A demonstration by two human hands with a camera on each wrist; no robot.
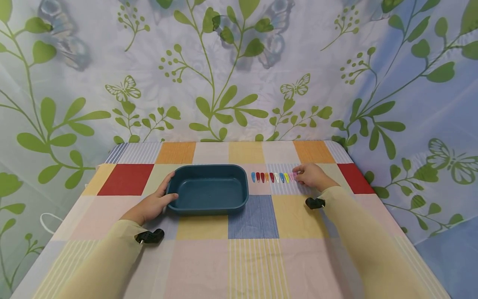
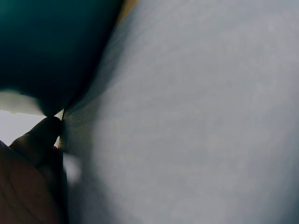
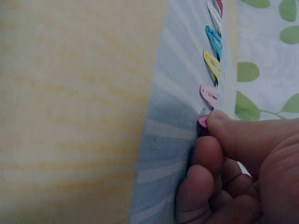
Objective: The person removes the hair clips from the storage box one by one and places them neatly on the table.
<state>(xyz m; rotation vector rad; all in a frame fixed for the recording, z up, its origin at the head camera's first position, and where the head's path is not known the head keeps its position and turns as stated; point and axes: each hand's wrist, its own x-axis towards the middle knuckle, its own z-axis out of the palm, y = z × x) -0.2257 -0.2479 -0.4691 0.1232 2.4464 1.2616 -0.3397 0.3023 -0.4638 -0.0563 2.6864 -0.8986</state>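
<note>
A dark teal rectangular plastic basin (image 1: 209, 194) stands on the table. My left hand (image 1: 154, 204) grips its left side, with the thumb over the rim and the fingers along the outer wall. To the basin's right, several snap hair clips lie in a row, among them a red clip (image 1: 262, 177), a yellow clip (image 3: 211, 65) and a light pink clip (image 3: 209, 95). At the row's right end, my right hand (image 1: 314, 176) pinches a darker pink hair clip (image 3: 202, 122) between thumb and forefinger. Most of that clip is hidden behind the fingertips.
A patchwork-patterned cloth (image 1: 254, 265) covers the table. Behind it hangs a white curtain (image 1: 149, 104) with green leaves, which also runs down both sides. A white cord (image 1: 46, 222) loops beside the left table edge.
</note>
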